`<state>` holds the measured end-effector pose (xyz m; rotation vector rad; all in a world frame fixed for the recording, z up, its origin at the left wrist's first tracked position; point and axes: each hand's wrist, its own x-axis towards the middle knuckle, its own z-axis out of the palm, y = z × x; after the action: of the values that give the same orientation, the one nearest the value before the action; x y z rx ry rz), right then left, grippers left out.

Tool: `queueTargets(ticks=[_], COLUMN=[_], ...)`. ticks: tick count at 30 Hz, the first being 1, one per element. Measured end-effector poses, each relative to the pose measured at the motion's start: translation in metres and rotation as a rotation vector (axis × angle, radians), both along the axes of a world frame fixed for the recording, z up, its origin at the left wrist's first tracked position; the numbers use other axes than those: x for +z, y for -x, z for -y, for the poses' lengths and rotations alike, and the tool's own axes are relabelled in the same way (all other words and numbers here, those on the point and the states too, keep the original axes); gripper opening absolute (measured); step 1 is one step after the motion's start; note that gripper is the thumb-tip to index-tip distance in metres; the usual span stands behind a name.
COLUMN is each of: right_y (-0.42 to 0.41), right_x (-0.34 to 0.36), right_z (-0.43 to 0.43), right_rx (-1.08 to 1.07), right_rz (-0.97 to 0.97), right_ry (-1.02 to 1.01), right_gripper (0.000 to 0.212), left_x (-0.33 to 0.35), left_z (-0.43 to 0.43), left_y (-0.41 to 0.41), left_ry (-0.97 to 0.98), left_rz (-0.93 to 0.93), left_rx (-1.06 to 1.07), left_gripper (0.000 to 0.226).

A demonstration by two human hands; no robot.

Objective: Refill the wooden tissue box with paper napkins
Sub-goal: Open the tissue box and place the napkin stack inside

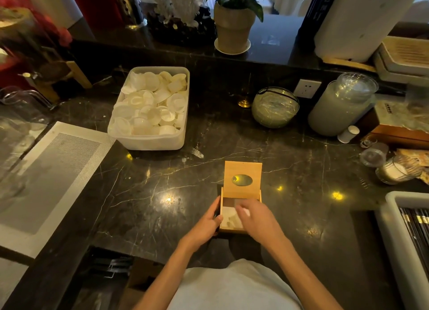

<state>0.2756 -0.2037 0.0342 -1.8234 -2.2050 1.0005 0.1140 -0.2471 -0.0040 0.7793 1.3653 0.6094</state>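
The wooden tissue box [232, 229] is sitting near the front edge of a dark, veined marble counter [301, 170], just in front of the person's body, and its lid [242, 169] with the oval slot is standing tipped up and back at the far side. White paper napkins [228, 217] are lying inside the open box, filling the near part while some dark bottom is showing toward the lid. The left hand [206, 224] is gripping the box's left wall, its fingers wrapping round the outside and the thumb lying at the rim. The right hand [257, 219] is hovering over the right half of the opening with its fingertips down at the napkins; it is blurring, so whether it is pinching a napkin cannot be told. Ceiling lights are glinting off the polished stone. Farther back and to the left a plastic tub [148, 145] is holding round white pieces. To the right a glass bowl [275, 107] and a tall lidded jar [341, 105] are standing beside a wall socket [307, 88]. A potted plant [233, 26] is sitting on the raised ledge behind, and a pale perforated tray [53, 170] is lying at the left.
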Motion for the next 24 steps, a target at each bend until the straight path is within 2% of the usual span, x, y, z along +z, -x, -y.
queueTargets(ticks=[2, 3, 4, 6, 7, 14, 24], right_y=[-0.018, -0.026, -0.032, -0.039, -0.042, -0.036, -0.031], right_x=[-0.003, -0.006, -0.01, -0.02, -0.023, -0.012, -0.016], right_z=[0.008, 0.011, 0.012, 0.015, 0.016, 0.019, 0.033], right_rx=[-0.175, -0.254, -0.323, -0.409, -0.413, -0.387, -0.414], right_rz=[-0.141, -0.25, -0.408, -0.758, -0.839, -0.891, -0.895], right_ry=[-0.148, -0.066, 0.12, 0.504, 0.565, 0.592, 0.583], right_gripper=[0.034, 0.042, 0.05, 0.052, 0.051, 0.054, 0.051], left_x=[0.0, 0.001, 0.0, -0.001, -0.002, -0.003, 0.0], left_z=[0.001, 0.001, 0.002, 0.002, 0.002, 0.002, 0.006], left_y=[-0.001, -0.002, -0.002, -0.002, -0.002, -0.012, -0.013], left_ry=[-0.018, -0.033, -0.045, -0.05, -0.048, -0.088, -0.084], left_rz=[-0.007, -0.007, -0.011, -0.019, -0.025, 0.105, 0.093], left_rx=[0.009, 0.006, -0.001, -0.011, -0.008, 0.108, 0.138], left_gripper=[0.061, 0.06, 0.06, 0.06, 0.06, 0.045, 0.05])
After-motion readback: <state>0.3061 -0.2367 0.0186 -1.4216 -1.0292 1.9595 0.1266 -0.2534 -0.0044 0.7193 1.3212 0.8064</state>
